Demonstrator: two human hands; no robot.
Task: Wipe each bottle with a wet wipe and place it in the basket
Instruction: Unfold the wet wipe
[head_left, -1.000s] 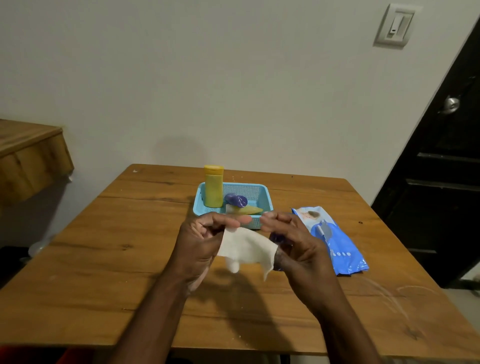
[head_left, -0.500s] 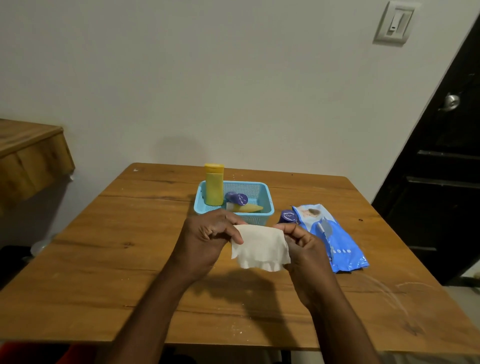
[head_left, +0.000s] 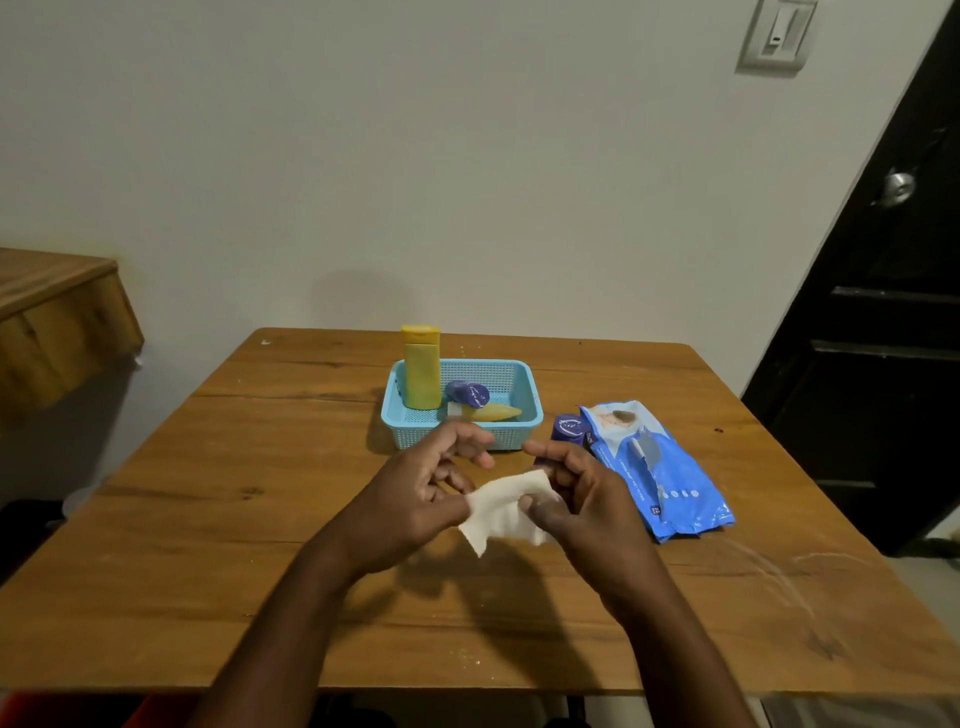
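Note:
A white wet wipe (head_left: 503, 508) hangs crumpled between my two hands above the table's middle. My left hand (head_left: 415, 493) pinches its left edge, the other fingers spread. My right hand (head_left: 576, 499) grips its right side. Behind them stands a light blue basket (head_left: 511, 431). In it a tall yellow bottle (head_left: 422, 371) stands upright at the left. A purple-capped bottle (head_left: 469, 393) and a small yellow tube (head_left: 493, 413) lie beside it. A small purple bottle (head_left: 569, 428) stands on the table right of the basket, partly hidden by my right hand.
A blue pack of wet wipes (head_left: 657, 467) lies on the wooden table (head_left: 208, 493) to the right of my hands. A dark door (head_left: 883, 338) is at the far right. A wooden ledge (head_left: 52, 317) juts out at the left.
The wipe was stretched flat between both hands and is now bunched and twisted. My hands moved closer together and a little lower, and my left fingers have spread.

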